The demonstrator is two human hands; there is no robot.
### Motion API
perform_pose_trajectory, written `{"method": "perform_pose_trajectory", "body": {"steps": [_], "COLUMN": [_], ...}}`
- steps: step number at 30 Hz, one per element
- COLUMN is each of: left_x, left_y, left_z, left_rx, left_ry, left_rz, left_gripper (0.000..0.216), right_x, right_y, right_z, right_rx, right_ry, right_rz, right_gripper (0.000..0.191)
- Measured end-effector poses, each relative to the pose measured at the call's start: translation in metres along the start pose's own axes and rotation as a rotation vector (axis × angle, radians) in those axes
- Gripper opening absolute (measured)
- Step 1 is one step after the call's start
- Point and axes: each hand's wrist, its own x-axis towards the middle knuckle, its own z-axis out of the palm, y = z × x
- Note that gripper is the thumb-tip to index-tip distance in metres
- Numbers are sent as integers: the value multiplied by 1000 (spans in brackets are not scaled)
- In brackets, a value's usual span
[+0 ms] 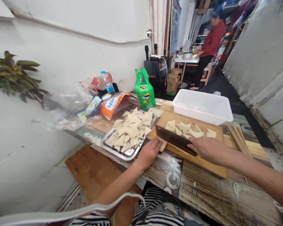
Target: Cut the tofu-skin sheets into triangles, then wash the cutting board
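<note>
My right hand (206, 149) is closed round the handle end of a dark cleaver (173, 140), whose broad blade slants across the left part of a wooden cutting board (207, 164). At the board's left edge, my left hand (151, 153) presses its bent fingers on a pale beige tofu sheet (163, 145) beside the blade. Behind the cleaver, several cut tofu pieces (185, 128), many of them triangles, lie on the board. A metal tray (129, 156) left of the board bears a heap of similar tofu triangles (133, 125).
A white plastic tub (202, 106) stands behind the board, and bamboo skewers (238, 139) lie to its right. Beyond the metal tray are a green bag (145, 91), an orange packet (114, 103) and a water bottle (108, 83). A person (211, 47) stands at a far table.
</note>
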Motion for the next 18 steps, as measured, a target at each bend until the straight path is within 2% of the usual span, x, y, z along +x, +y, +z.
{"method": "perform_pose_trajectory", "body": {"steps": [6, 10, 14, 18], "left_x": [2, 25, 45, 38], "left_y": [0, 23, 53, 62], "left_z": [7, 15, 11, 8], "left_rx": [22, 96, 89, 5], "left_ry": [-28, -120, -201, -136], "left_rz": [-95, -232, -176, -135], "left_gripper": [35, 34, 24, 23], "right_x": [15, 12, -1, -25], "right_y": [8, 20, 30, 34], "right_z": [15, 16, 19, 28], "right_rx": [114, 142, 74, -7], "right_ry": [48, 57, 117, 159], "right_rz": [110, 169, 172, 144], "right_gripper": [33, 35, 34, 35]}}
